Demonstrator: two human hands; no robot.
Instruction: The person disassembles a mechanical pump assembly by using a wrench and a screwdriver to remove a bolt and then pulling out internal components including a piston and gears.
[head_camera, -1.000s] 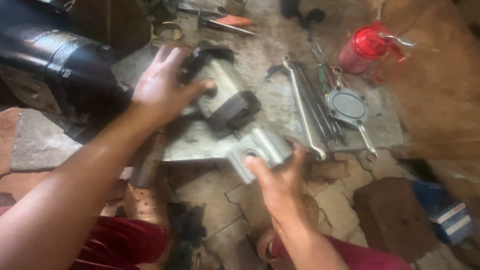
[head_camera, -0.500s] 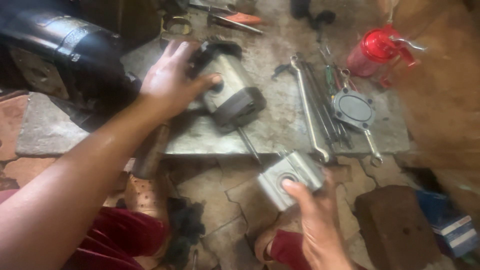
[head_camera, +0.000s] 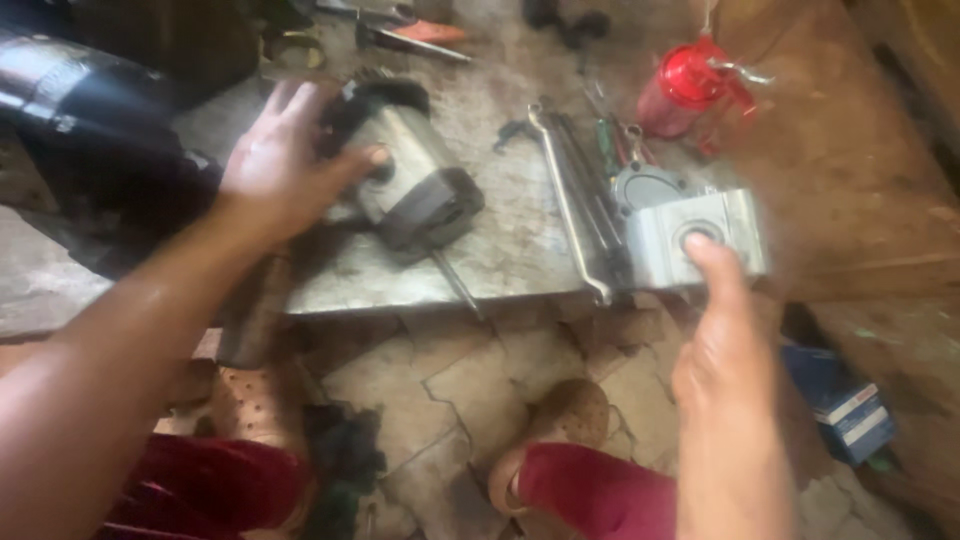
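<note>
Silver housing block, blurred, round-holed

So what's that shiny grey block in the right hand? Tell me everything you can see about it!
The grey block looks like bare cast metal, boxy with rounded corners, and its face has a round hole in the middle. It is blurred, so finer details can't be made out. The right hand holds it up on its right-hand side, thumb pressed on the face by the hole. It sits in front of the wrenches on the metal plate.
</note>
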